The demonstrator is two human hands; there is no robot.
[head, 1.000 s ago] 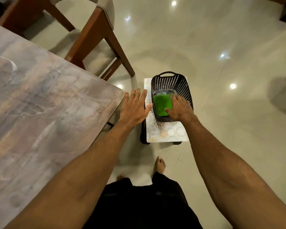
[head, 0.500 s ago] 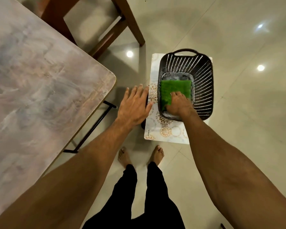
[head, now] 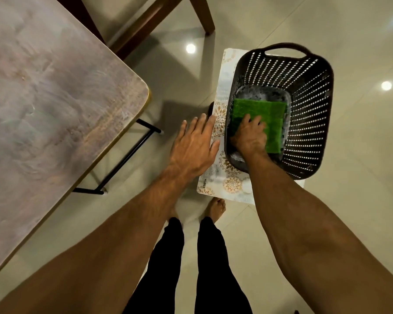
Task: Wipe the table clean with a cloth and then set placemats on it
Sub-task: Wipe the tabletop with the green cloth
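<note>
Reaching into the basket right of the table, our right hand lies on the green cloth, fingers bent; can't tell if it's gripped. Our left hand is spread flat, empty, over the placemat. We'd bunch the cloth before lifting. The mat reads KUBER.

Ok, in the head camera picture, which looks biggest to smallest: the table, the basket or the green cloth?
1. table
2. basket
3. green cloth, lying inside the basket

The table is cut off at the picture's edge, yet still looks largest.
</note>
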